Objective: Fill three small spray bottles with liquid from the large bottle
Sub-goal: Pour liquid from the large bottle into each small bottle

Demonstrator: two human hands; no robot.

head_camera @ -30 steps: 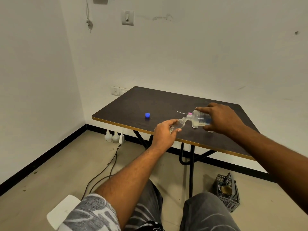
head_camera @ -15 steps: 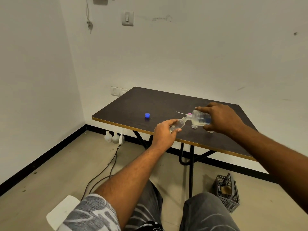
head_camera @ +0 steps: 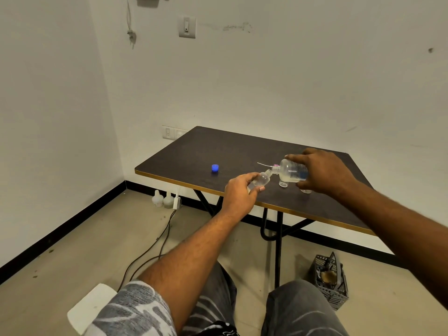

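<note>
My left hand (head_camera: 240, 193) grips a small clear spray bottle (head_camera: 262, 179), tilted with its open neck pointing up and right. My right hand (head_camera: 324, 172) holds the large clear bottle (head_camera: 292, 171) on its side, its mouth touching the small bottle's neck. Both are held just above the dark table (head_camera: 232, 151). Under the large bottle, two more small clear bottles (head_camera: 283, 183) (head_camera: 306, 190) stand on the table, partly hidden. A pink spray head with a thin tube (head_camera: 266, 164) lies behind the bottles.
A blue cap (head_camera: 215, 168) sits on the table to the left. Below the table are a grey crate (head_camera: 331, 280), a black cable (head_camera: 150, 253) and two white jugs (head_camera: 162, 199) by the wall. My knees are near the table's front edge.
Both hands hold almost the same pose. The large bottle stays tipped against the small bottle's neck.
</note>
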